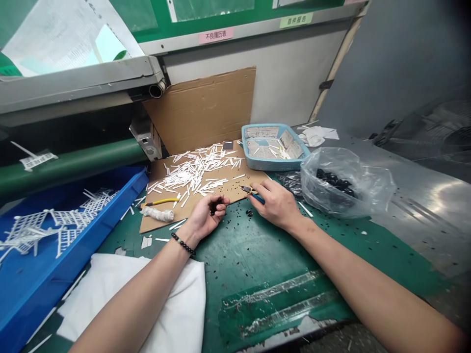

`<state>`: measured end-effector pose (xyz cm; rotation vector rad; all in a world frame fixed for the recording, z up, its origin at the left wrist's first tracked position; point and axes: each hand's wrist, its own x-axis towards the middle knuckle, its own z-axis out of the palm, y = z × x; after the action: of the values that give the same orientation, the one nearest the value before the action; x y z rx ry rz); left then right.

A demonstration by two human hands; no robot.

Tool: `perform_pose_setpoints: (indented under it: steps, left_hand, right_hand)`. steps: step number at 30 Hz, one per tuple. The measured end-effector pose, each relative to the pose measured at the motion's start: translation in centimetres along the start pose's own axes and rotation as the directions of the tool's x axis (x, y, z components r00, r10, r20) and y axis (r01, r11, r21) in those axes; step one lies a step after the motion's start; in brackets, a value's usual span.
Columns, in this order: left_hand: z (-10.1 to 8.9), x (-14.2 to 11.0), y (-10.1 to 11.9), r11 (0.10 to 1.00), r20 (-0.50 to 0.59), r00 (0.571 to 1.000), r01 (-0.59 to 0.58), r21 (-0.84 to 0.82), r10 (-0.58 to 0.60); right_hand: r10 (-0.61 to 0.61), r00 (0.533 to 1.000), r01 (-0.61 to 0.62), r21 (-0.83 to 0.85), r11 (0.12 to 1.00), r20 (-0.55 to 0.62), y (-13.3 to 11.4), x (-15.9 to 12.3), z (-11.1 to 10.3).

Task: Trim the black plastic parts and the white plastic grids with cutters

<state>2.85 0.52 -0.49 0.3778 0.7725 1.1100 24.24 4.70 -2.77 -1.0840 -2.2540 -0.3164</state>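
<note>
My left hand (206,214) lies palm up at the edge of a cardboard sheet (164,220), its fingers curled round small black parts (214,206). My right hand (275,202) rests on the green bench top (239,255), closed on a blue-handled cutter (252,192) whose tip points left over the cardboard. One small black part (249,213) lies on the bench between both hands. Many white plastic sticks (196,171) are scattered over the cardboard.
A clear bag of black parts (344,184) sits right of my right hand. A light blue tray (274,147) holds cards behind it. At left, a blue bin (47,274) holds white plastic frames. A white cloth (176,314) lies under my left forearm. A yellow-handled tool (162,201) lies on the cardboard.
</note>
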Motion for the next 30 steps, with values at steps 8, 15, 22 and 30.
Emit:
perform_pose_setpoints:
  steps: [8, 15, 22, 30]
  left_hand:
    - [2.1, -0.6, 0.0, 0.980, 0.029, 0.996, 0.082, 0.181, -0.089]
    - [3.3, 1.0, -1.3, 0.566, 0.105, 0.984, -0.169, 0.807, 0.144]
    - [3.0, 1.0, -2.9, -0.016, 0.355, 0.891, -0.366, 0.931, 0.282]
    - [2.4, 1.5, -2.8, 0.111, 0.312, 0.911, -0.351, 0.930, 0.268]
  right_hand:
    - [0.083, 0.997, -0.083, 0.002, 0.997, 0.004, 0.8, 0.2, -0.2]
    - [0.104, 0.995, -0.104, 0.003, 0.995, 0.004, 1.2, 0.0, -0.1]
    - [0.110, 0.994, -0.110, 0.026, 0.994, 0.021, 1.0, 0.1, -0.3]
    - [0.111, 0.994, -0.112, 0.042, 0.993, 0.015, 0.8, 0.1, -0.4]
